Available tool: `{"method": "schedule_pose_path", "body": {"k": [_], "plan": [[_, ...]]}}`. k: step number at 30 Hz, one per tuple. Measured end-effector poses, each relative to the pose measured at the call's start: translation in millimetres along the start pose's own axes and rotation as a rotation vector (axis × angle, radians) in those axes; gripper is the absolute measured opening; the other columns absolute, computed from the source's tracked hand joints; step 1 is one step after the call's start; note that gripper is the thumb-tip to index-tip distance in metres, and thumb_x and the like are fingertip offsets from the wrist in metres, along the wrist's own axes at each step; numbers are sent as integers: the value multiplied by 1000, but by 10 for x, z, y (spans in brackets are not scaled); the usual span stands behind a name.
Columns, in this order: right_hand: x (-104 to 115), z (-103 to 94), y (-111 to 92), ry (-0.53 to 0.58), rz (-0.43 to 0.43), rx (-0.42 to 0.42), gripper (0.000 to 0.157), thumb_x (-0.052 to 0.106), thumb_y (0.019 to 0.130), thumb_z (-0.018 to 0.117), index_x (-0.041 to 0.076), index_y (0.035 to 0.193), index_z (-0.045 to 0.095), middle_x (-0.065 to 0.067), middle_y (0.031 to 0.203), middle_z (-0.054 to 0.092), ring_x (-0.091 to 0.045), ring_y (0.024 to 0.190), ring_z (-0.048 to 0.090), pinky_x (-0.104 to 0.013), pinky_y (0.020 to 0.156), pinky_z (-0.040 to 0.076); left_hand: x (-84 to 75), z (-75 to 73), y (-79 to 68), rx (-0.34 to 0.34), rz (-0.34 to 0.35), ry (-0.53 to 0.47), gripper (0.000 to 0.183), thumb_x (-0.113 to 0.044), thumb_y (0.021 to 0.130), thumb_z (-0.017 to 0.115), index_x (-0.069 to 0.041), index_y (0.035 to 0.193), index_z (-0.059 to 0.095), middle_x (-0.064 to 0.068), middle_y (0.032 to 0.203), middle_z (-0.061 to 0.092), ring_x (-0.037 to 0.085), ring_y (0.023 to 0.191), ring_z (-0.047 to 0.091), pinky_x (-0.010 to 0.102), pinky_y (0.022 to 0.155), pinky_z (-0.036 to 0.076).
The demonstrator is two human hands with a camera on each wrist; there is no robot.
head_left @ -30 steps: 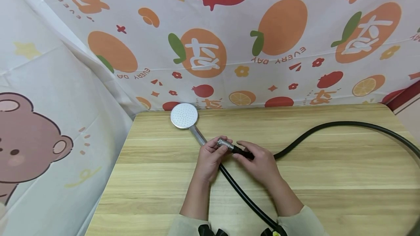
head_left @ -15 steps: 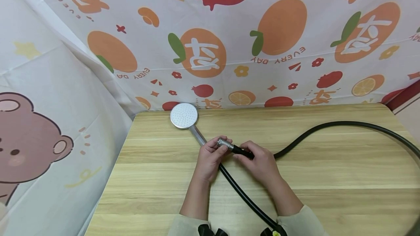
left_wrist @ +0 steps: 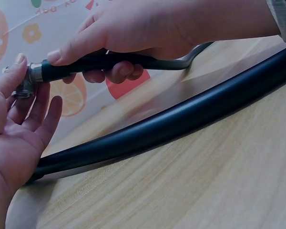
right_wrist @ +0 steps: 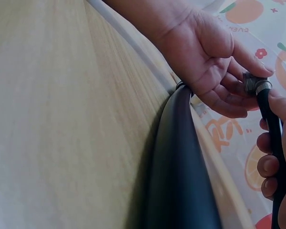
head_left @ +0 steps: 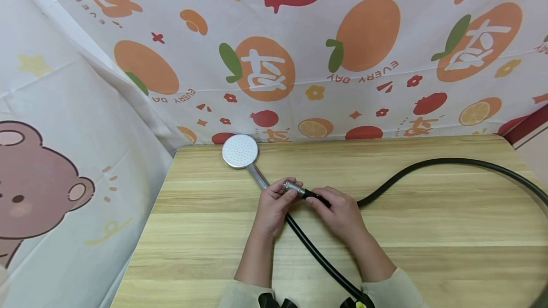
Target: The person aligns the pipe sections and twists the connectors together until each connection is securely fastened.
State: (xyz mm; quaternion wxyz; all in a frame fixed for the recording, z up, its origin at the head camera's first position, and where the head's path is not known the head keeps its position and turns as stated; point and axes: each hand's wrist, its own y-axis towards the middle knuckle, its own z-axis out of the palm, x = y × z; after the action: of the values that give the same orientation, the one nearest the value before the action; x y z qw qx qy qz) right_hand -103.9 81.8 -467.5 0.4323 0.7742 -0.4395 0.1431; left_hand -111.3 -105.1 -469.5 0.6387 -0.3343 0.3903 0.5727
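Item: metal fitting (head_left: 293, 187). Location: held up off the worktop (head_left: 205, 232), between the two hands, at the upper-left end of a black hose end (left_wrist: 97, 62). Whether the joint is tight I cannot tell from where I stand.

Left hand (head_left: 274, 210): nearer of the two, directly at the fitting; grip pinched on it, thumb against fingertips.

Right hand (head_left: 340, 215): just behind the fitting; grip curled round the hose end, thumb laid close to the metal collar.

Governing relation, as I judge it: fitting and hose end share roughly one long axis, slanting from the left hand down toward the right. Any turn or pull would likely act along that line, left hand at the metal, right hand on the black.

Adjacent: shower head (head_left: 240, 151), spray face up, far left of the worktop, handle (head_left: 258, 176) passing out of sight at the left hand; lower hose run (head_left: 321, 255) from there to the near edge.
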Motion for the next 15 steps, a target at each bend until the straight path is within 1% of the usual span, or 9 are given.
{"method": "schedule_pose_path", "body": {"k": [5, 15], "plan": [[17, -6, 4, -28, 28, 32, 19, 27, 91, 71, 13, 102, 75, 1, 97, 75, -16, 88, 72, -35, 73, 60, -12, 12, -4, -1, 0, 5, 19, -15, 84, 75, -16, 103, 71, -3, 101, 75, 9, 99, 68, 30, 94, 56], [35, -8, 11, -63, 42, 68, 17, 26, 94, 67, 13, 101, 75, 1, 95, 75, -17, 88, 72, -37, 72, 60, -21, 16, -9, -1, -7, 4, 22, -16, 83, 77, -15, 104, 71, -2, 101, 75, 10, 100, 68, 30, 95, 55]]}}
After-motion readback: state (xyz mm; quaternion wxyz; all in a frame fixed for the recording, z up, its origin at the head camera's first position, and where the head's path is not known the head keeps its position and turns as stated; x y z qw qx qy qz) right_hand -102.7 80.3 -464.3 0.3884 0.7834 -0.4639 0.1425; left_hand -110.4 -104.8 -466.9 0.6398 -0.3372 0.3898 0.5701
